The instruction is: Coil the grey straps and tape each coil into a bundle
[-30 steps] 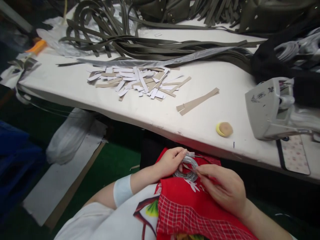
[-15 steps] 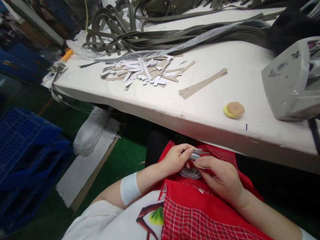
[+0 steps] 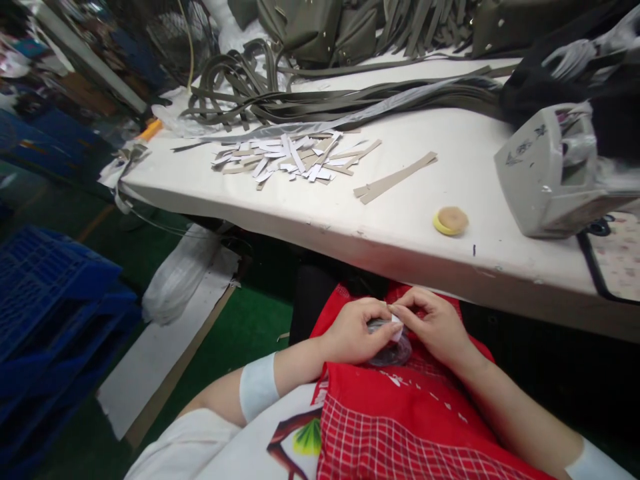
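Over my lap, my left hand point(image 3: 356, 331) is closed round a greyish coiled bundle point(image 3: 392, 353), whose exact kind I cannot make out. A small white strip point(image 3: 397, 327) stands out at the top of the bundle, by the left thumb. My right hand point(image 3: 436, 328) touches the left one there, thumb and forefinger pinched on the strip's edge. Under both hands lies a red apron point(image 3: 395, 400) with a checked part. On the table ahead are a pile of white and beige strips point(image 3: 285, 157) and a few beige strips point(image 3: 395, 179) set apart.
A white-covered table point(image 3: 320, 210) runs in front of me. It bears dark straps point(image 3: 350, 107), a round tan-and-yellow piece point(image 3: 451, 220) and a grey holder point(image 3: 540, 173). Blue plastic pallets point(image 3: 60, 280) stand at the left, near a plastic-wrapped bundle point(image 3: 177, 280) on the floor.
My right hand has shifted its hold from the bundle's side to the white strip at its top. My left thumb now lies across the bundle. The camera view has tilted up slightly.
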`<state>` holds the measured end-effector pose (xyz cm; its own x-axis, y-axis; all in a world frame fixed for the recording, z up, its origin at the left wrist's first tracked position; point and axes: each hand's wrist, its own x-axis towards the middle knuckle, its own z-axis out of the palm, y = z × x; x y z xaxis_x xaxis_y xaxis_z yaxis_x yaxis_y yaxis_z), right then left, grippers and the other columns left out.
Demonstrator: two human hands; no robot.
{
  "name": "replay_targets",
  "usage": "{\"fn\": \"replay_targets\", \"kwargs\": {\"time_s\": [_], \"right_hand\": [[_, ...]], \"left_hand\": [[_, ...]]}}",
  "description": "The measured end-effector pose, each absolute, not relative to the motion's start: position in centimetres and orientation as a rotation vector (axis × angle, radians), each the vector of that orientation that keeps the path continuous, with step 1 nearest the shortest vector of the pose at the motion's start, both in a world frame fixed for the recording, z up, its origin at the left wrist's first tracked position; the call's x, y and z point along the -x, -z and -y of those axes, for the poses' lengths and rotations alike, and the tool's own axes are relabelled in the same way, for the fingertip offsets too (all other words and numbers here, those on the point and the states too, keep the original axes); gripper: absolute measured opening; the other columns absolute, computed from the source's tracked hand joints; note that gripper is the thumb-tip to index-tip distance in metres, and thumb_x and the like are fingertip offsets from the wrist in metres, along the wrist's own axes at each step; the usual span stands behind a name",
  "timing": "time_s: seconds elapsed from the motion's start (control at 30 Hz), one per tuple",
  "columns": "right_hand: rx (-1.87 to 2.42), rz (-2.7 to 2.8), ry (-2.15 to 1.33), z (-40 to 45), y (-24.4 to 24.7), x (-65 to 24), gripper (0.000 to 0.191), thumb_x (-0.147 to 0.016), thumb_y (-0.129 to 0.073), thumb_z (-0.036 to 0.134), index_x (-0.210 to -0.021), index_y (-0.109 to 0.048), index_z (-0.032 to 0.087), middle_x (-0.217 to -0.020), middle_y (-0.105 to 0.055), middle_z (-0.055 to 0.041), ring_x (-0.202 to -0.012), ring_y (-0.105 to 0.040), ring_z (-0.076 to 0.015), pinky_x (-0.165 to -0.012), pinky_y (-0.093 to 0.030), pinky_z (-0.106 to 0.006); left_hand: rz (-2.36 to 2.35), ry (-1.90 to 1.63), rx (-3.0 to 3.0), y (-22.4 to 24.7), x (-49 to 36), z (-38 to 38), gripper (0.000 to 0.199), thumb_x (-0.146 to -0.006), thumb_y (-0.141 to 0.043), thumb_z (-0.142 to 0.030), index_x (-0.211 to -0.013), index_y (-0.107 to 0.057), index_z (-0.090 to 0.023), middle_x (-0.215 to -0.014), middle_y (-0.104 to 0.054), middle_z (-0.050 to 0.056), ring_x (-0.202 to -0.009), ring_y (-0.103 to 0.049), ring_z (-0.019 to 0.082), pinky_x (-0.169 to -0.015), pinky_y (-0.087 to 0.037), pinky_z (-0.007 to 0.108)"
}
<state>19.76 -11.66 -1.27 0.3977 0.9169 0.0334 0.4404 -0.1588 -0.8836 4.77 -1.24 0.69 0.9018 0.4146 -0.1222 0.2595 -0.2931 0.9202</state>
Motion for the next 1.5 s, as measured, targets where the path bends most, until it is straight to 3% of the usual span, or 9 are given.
{"fn": "replay_targets", "kwargs": {"time_s": [0.23, 0.33, 0.5, 0.6, 0.73, 0.87, 1.07, 1.3, 1.5], "right_hand": [[1.636, 0.802, -1.356, 11.0, 1.6, -20.9, 0.055, -0.087, -0.046, 0.063, -0.073, -0.068, 0.014, -0.065, -0.066, -0.0045, -0.06, -0.058, -0.0158, -0.057, -0.047, -0.027], [1.521, 0.684, -1.558, 10.6, 2.3, -20.5, 0.049, -0.076, -0.062, 0.061, -0.079, -0.071, 0.013, -0.068, -0.068, -0.0042, -0.06, -0.059, -0.0155, -0.057, -0.047, -0.027], [1.533, 0.809, -1.432, 10.3, 2.6, -19.8, 0.033, -0.064, -0.073, 0.047, -0.076, -0.074, 0.016, -0.078, -0.074, -0.0075, -0.072, -0.066, -0.0227, -0.067, -0.052, -0.03], [1.71, 0.933, -1.251, 10.8, 3.5, -20.2, 0.038, -0.073, -0.064, 0.053, -0.084, -0.076, 0.019, -0.089, -0.076, -0.01, -0.086, -0.069, -0.0295, -0.075, -0.055, -0.033], [1.886, 1.059, -0.95, 10.9, 5.9, -20.6, 0.044, -0.069, -0.06, 0.062, -0.084, -0.077, 0.024, -0.094, -0.076, -0.0078, -0.086, -0.07, -0.0321, -0.07, -0.059, -0.034], [1.862, 1.111, -0.925, 10.8, 5.3, -20.6, 0.04, -0.073, -0.059, 0.059, -0.081, -0.077, 0.024, -0.086, -0.076, -0.0068, -0.082, -0.071, -0.03, -0.068, -0.059, -0.032], [1.663, 1.142, -1.182, 11.0, 0.8, -20.7, 0.038, -0.09, -0.049, 0.046, -0.082, -0.074, 0.018, -0.078, -0.072, -0.0064, -0.073, -0.066, -0.0214, -0.067, -0.052, -0.029], [1.689, 0.885, -1.41, 11.3, -0.3, -21.3, 0.024, -0.075, -0.069, 0.04, -0.079, -0.072, 0.016, -0.078, -0.074, -0.0052, -0.071, -0.065, -0.0185, -0.068, -0.05, -0.028], [1.692, 1.0, -1.444, 12.0, -0.1, -21.2, 0.018, -0.078, -0.065, 0.034, -0.073, -0.063, 0.017, -0.07, -0.069, -0.0029, -0.064, -0.063, -0.0157, -0.059, -0.049, -0.026]], "left_hand": [[-0.465, -0.229, -1.88, -0.6, -4.3, 1.7, 0.023, -0.088, -0.056, -0.029, -0.078, -0.071, -0.014, -0.082, -0.07, 0.007, -0.079, -0.064, 0.017, -0.077, -0.049, 0.025], [-0.384, -0.275, -1.872, -0.4, -4.3, 1.6, 0.022, -0.087, -0.055, -0.028, -0.079, -0.071, -0.015, -0.085, -0.072, 0.008, -0.085, -0.066, 0.018, -0.082, -0.05, 0.026], [-0.383, -0.398, -1.897, 0.1, -4.0, 1.8, 0.021, -0.086, -0.057, -0.028, -0.076, -0.072, -0.016, -0.088, -0.072, 0.007, -0.088, -0.067, 0.016, -0.084, -0.052, 0.025], [-0.496, -0.443, -1.967, 0.4, -3.6, 1.5, 0.019, -0.083, -0.062, -0.029, -0.082, -0.074, -0.015, -0.099, -0.069, 0.009, -0.094, -0.066, 0.017, -0.086, -0.053, 0.024], [-0.719, -0.351, -2.036, 1.2, -3.5, 0.4, 0.021, -0.083, -0.064, -0.032, -0.089, -0.075, -0.016, -0.102, -0.068, 0.008, -0.099, -0.063, 0.018, -0.085, -0.052, 0.024], [-0.781, -0.147, -1.892, 1.7, -4.1, 0.2, 0.024, -0.086, -0.056, -0.034, -0.091, -0.074, -0.018, -0.084, -0.072, 0.001, -0.081, -0.065, 0.015, -0.073, -0.05, 0.021], [-0.801, -0.164, -1.821, 0.3, -4.9, 0.9, 0.019, -0.081, -0.057, -0.029, -0.076, -0.069, -0.014, -0.075, -0.07, 0.004, -0.069, -0.062, 0.015, -0.064, -0.046, 0.023], [-0.733, -0.207, -1.854, -1.1, -5.0, 1.9, 0.025, -0.078, -0.061, -0.028, -0.098, -0.049, -0.018, -0.087, -0.065, 0.005, -0.079, -0.063, 0.018, -0.07, -0.049, 0.027], [-0.681, -0.121, -1.909, -1.4, -4.9, 2.3, 0.025, -0.079, -0.061, -0.03, -0.099, -0.05, -0.019, -0.092, -0.065, 0.006, -0.083, -0.063, 0.019, -0.074, -0.048, 0.029]]}}
